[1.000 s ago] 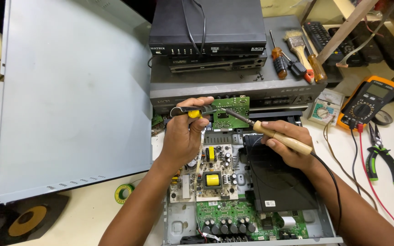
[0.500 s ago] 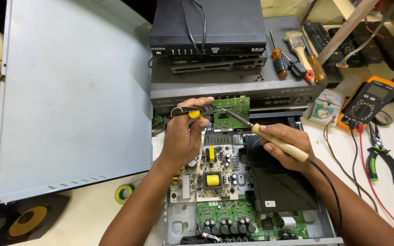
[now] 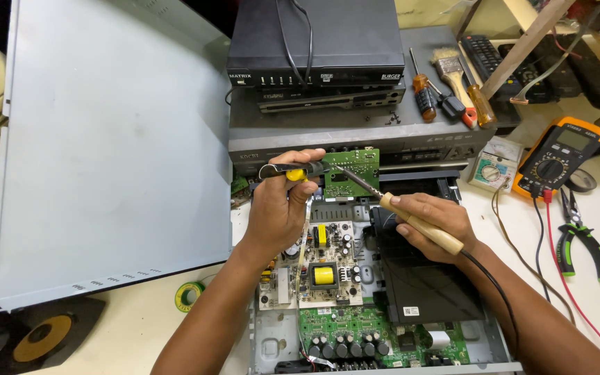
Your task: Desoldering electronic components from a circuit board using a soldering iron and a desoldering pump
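Your left hand [image 3: 282, 208] is clenched around a black-and-yellow tool [image 3: 293, 171], held level, its tip at the small green board [image 3: 352, 172]. That board stands upright just above the open chassis [image 3: 272, 340], in front of the grey deck [image 3: 355, 139]. Your right hand [image 3: 432, 219] grips the soldering iron [image 3: 418, 223] by its wooden handle, tip angled up-left onto the board's left edge, meeting the other tool's tip. The iron's cord trails along your right forearm. On the bench [image 3: 140, 326]: lid [image 3: 112, 146] at left, solder reel [image 3: 190, 295] beside it, multimeter [image 3: 557, 156] and pliers [image 3: 581, 239] at right.
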